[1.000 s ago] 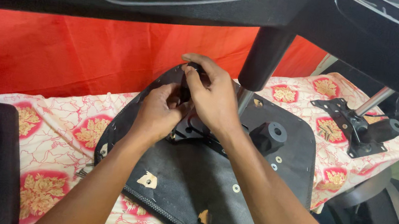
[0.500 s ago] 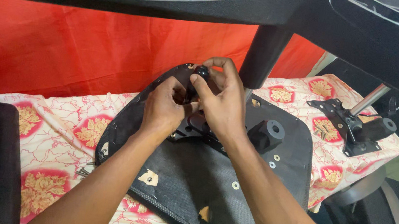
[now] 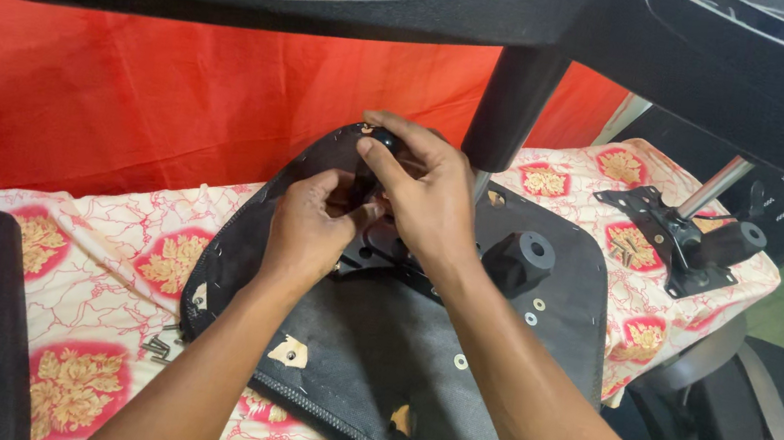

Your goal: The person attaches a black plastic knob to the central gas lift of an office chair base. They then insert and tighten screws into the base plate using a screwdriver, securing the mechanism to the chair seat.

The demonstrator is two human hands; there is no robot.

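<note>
Fingers (image 3: 374,162) of both hands grip a small black knob (image 3: 385,136) on the mechanism plate atop the upturned seat base (image 3: 454,359); since a second ago, hands have shifted slightly up-frame; fitting work continues.

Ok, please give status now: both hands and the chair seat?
Left hand, right hand both gripping black mechanism on upturned seat base. Loose screws beside seat. Nothing blocking.

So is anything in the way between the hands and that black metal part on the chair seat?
No, nothing visible. The left hand and right hand are already on the black metal part, which sits on the upturned chair seat. The black knob stands off to the right.
</note>
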